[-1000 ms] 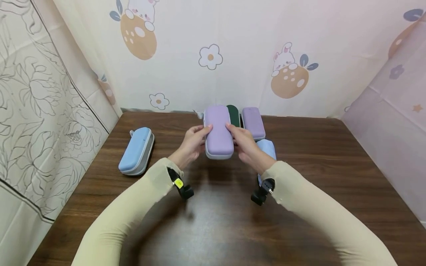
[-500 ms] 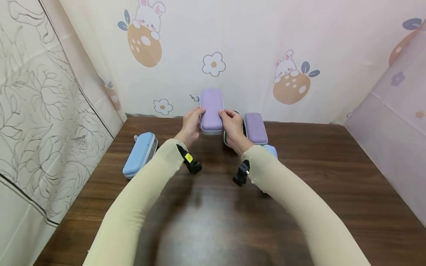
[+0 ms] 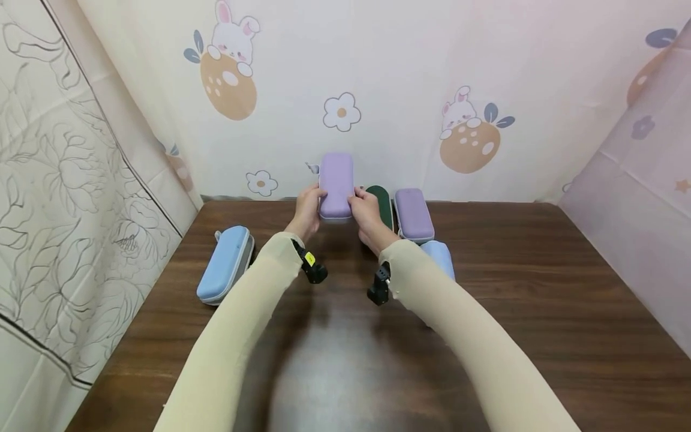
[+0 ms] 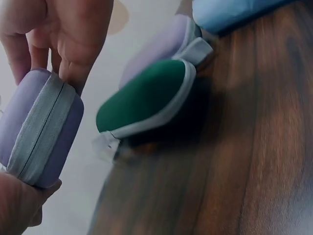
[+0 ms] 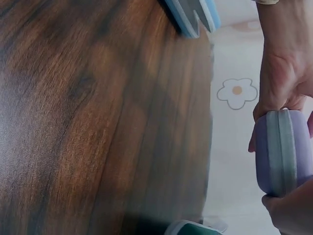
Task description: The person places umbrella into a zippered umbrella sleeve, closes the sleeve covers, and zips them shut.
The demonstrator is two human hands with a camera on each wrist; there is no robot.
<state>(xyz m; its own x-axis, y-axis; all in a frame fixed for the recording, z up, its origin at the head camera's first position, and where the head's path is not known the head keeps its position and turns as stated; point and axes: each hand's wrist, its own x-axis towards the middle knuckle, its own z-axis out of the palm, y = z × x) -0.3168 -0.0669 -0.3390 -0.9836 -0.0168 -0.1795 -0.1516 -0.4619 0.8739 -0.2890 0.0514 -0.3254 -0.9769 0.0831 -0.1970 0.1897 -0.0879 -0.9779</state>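
Note:
Both hands hold a purple zippered hard case [image 3: 336, 185] up near the back of the table. My left hand [image 3: 306, 209] grips its left side and my right hand [image 3: 369, 214] its right side, thumbs on the top face. The case's grey zipper band [image 4: 41, 126] runs round its end, and it looks closed in the left wrist view. Just right of my right hand lies a green case [image 3: 381, 201], partly covered by that hand. Beside it is a second purple case [image 3: 414, 214]. A light blue item [image 3: 439, 258] lies nearer me, partly behind the right sleeve.
A light blue case [image 3: 224, 264] with a gaping grey side stands at the left of the dark wooden table [image 3: 540, 300]. A printed curtain [image 3: 399, 78] hangs along the table's back edge, and a flower-lined cloth [image 3: 65, 180] hangs on the left.
Both hands have carried the purple case away from me, toward the back curtain and a little left. More of the green case shows now than half a second ago. The other cases stay put.

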